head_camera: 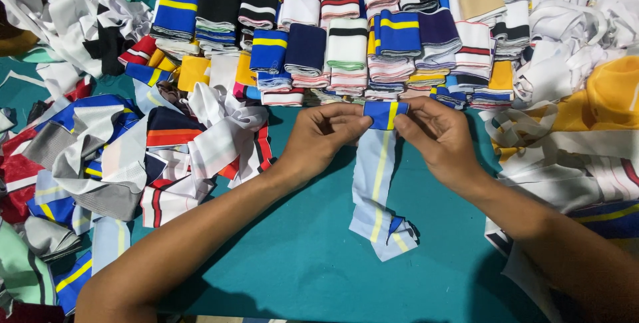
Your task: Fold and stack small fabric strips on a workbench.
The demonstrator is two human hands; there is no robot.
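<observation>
1. We see the left hand point(321, 133) closed in a pinch on the left top corner of a blue knit band with a yellow stripe point(381, 180); thumb and fingertips grip the folded edge.
2. We see the right hand point(432, 133) pinching the right top corner likewise; the fold sits between both hands, touching them.
3. The band's pale reverse side trails toward us over the teal table point(313, 263); its lower end lies crumpled.
4. Stacks of folded bands point(346, 50) stand just beyond the hands; loose bands point(133, 157) lie heaped at left, more at right point(579, 117).
</observation>
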